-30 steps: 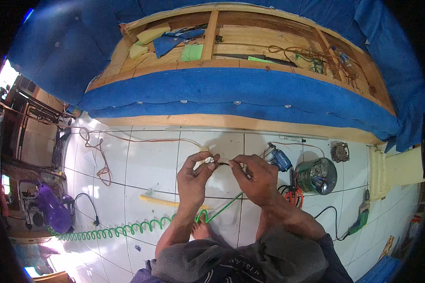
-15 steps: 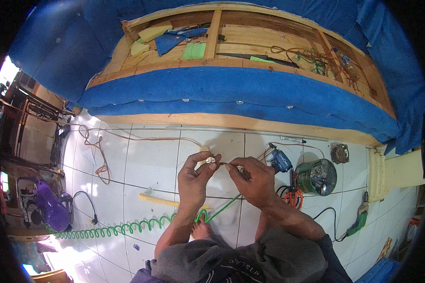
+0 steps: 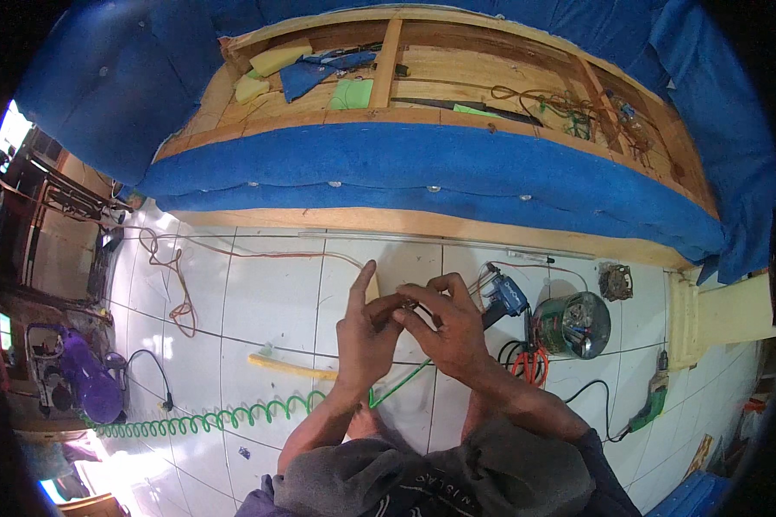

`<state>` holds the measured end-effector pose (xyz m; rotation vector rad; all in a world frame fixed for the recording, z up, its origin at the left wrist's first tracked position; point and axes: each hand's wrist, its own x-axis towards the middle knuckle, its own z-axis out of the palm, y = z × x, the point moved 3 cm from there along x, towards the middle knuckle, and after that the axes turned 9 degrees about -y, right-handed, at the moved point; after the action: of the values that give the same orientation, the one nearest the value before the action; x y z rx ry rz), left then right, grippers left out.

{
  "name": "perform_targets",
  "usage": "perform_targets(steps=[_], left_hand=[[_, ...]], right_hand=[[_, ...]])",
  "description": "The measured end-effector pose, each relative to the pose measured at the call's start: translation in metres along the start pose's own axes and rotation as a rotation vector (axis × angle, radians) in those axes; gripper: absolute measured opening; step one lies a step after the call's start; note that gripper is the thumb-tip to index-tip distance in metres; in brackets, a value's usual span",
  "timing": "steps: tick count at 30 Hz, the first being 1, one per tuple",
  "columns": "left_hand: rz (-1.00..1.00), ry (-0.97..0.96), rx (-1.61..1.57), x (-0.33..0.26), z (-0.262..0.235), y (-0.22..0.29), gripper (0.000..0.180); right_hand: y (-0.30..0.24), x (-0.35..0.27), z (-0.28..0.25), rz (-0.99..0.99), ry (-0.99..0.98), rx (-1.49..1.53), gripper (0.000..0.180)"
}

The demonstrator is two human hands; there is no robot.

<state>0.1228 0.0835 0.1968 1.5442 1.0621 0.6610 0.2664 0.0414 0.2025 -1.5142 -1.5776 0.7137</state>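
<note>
My left hand [image 3: 366,340] and my right hand [image 3: 448,332] meet over the tiled floor in front of the blue upholstered frame. The left index finger points up, while its other fingers curl in against the right hand's fingertips. My right hand is closed in a pinch there. Whatever small thing lies between the fingers is mostly hidden; only a dark speck shows. The sofa-like frame's blue fabric front [image 3: 422,159] carries a row of small shiny buttons, one of them a button [image 3: 434,189] near the middle.
Right of my hands are a blue air stapler [image 3: 506,295], a clear tub of tools [image 3: 582,326] and a green drill [image 3: 651,405]. A green coiled hose [image 3: 207,422] and a yellow foam strip [image 3: 289,366] lie left. Above, the open wooden frame [image 3: 390,65] holds scraps and cords.
My hands have come together. The silvery button in my left fingers and the thin cord at my right fingers are now hidden. The left index finger has straightened upward.
</note>
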Motion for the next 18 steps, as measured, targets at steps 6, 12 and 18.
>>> perform_targets(steps=[6, 12, 18], left_hand=[[-0.026, -0.012, 0.056, -0.004, 0.005, 0.001, 0.078], [0.045, -0.018, -0.078, 0.005, -0.008, -0.017, 0.029], [0.050, -0.055, 0.097, 0.002, -0.014, -0.021, 0.021]], right_hand=[[0.008, 0.000, 0.001, -0.026, 0.019, 0.073, 0.019], [0.021, 0.002, -0.019, 0.078, -0.006, 0.126, 0.013], [0.021, -0.001, -0.030, -0.071, -0.145, -0.107, 0.013]])
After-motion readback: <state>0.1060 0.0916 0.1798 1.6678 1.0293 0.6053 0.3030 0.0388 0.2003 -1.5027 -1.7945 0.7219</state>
